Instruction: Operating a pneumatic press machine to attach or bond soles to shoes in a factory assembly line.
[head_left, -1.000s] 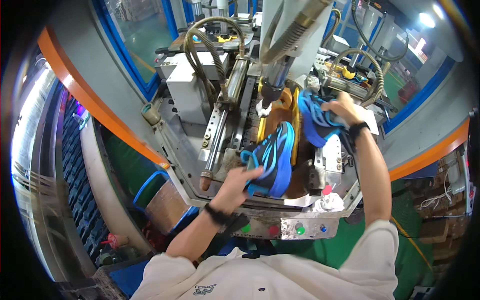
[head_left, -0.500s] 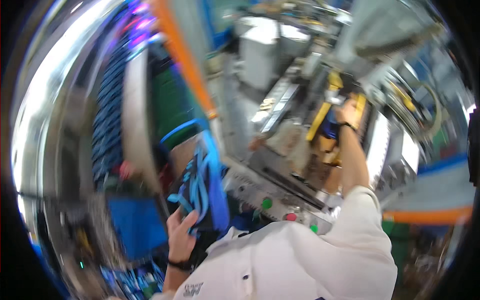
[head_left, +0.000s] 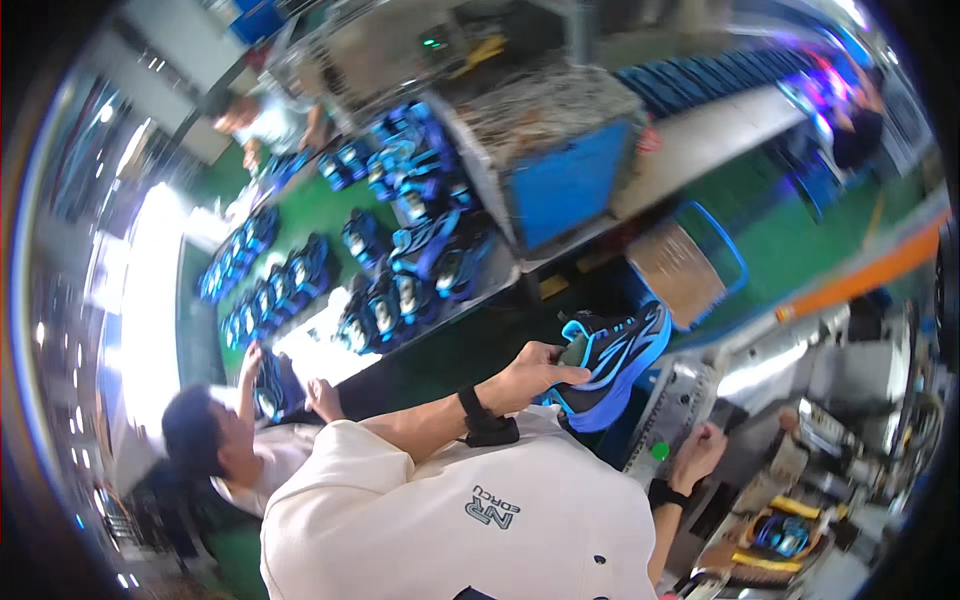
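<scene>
Head cam: gripping a blue-and-black sneaker by the collar with the left hand, kinda out front near the control panel. Got the right hand half-curled by the green button, can't tell if holding anything. Seeing another shoe between yellow pieces.

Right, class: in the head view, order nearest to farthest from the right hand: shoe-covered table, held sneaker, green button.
1. Green button, just left of the right hand.
2. Sneaker, in the left hand.
3. Shoe-covered table, farther upper left.
</scene>
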